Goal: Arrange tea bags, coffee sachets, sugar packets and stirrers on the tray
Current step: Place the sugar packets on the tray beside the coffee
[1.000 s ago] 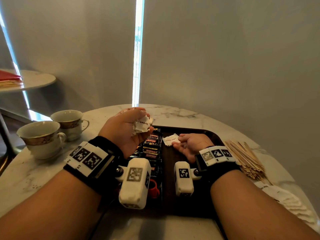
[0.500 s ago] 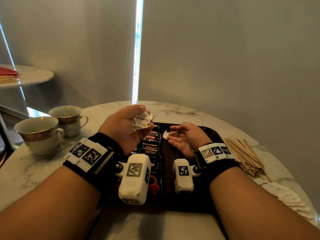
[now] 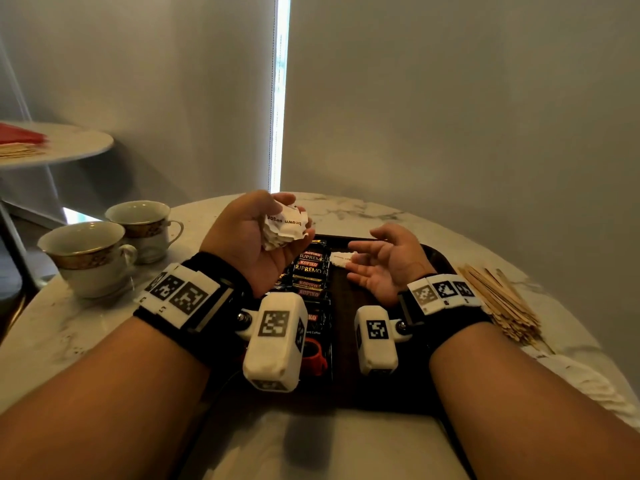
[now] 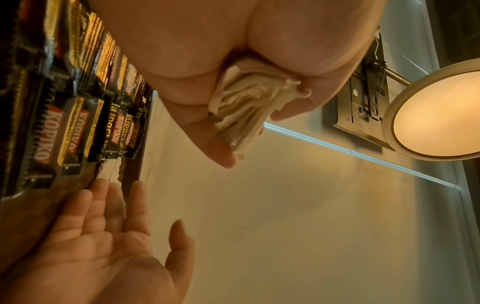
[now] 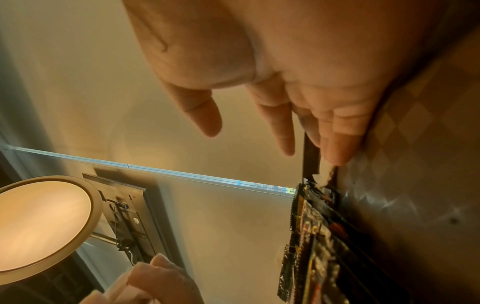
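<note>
- The topmost white sugar packet (image 3: 286, 221) in the bundle that the left hand (image 3: 252, 237) grips reads "brown sugar" in dark lowercase letters; from the head view the words run upside down.
- The black coffee sachets (image 3: 310, 268) lying in an overlapping row on the tray (image 3: 346, 306) carry "KOPIKO" in white on red and "SUPREMO" in gold beneath it.
- The left wrist view shows the same sachets (image 4: 70, 131) close up, with "KOPIKO" repeated on several and "SUPREMO" on those farther along.
- The nearest sachet (image 3: 313, 327) shows small white print ending in "Coffee"; the word before it is hidden.
- A single white packet (image 3: 341, 258) lying on the tray bears faint print, too small to read.
- The wrist bands and camera housings carry black-and-white square code markers (image 3: 273, 323), with no letters.
</note>
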Available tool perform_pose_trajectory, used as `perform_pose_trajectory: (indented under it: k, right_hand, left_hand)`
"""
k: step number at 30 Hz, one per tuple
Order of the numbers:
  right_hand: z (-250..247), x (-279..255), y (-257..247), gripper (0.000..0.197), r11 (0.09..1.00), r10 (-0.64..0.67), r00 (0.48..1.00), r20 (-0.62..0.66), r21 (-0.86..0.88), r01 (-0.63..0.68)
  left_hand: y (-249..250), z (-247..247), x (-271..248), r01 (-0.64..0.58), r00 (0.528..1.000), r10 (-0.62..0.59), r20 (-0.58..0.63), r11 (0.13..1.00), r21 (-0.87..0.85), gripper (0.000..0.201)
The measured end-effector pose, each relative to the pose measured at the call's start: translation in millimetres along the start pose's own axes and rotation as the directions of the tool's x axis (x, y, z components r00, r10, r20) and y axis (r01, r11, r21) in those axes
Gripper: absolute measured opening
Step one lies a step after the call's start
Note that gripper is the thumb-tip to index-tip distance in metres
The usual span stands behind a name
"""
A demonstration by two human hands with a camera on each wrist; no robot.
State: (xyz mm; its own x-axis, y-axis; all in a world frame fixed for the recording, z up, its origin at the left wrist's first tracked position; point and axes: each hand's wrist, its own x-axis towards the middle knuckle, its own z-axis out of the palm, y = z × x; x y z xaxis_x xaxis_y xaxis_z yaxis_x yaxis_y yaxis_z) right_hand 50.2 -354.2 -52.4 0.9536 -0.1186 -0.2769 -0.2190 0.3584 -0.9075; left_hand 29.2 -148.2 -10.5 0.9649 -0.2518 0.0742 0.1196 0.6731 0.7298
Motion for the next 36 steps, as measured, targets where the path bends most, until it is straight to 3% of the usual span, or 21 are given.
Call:
perform_pose_trajectory:
  k: [14, 20, 31, 36]
  right_hand:
    - [2.9, -0.9, -1.8, 0.064, 0.976, 0.0, 0.999, 0.033, 0.218, -0.007]
    - [1.6, 1.0, -3.0, 0.065, 0.975, -0.023, 0.999, -0.035, 0.219, 0.03]
    - [10.1, -6.4, -4.7, 0.062, 0.945, 0.022, 0.998, 0.051, 0.324, -0.037]
    - [13.1, -9.1, -3.9, 0.075, 0.947, 0.057, 0.99, 0.128, 0.307, -0.094]
  left_hand:
    - [-1.8, -2.3, 2.1, 0.003, 1.0, -0.003, -0.005, 1.0, 0.017, 0.02]
    - [-2.5, -3.0, 2.6, 0.006, 1.0, -0.006, -0.011, 1.0, 0.014, 0.02]
    - [-3.4, -1.2, 2.4, -0.007, 1.0, 0.007, -0.011, 1.0, 0.002, 0.025]
    - [-3.2, -1.1, 2.4, -0.002, 1.0, 0.002, 0.006, 1.0, 0.026, 0.025]
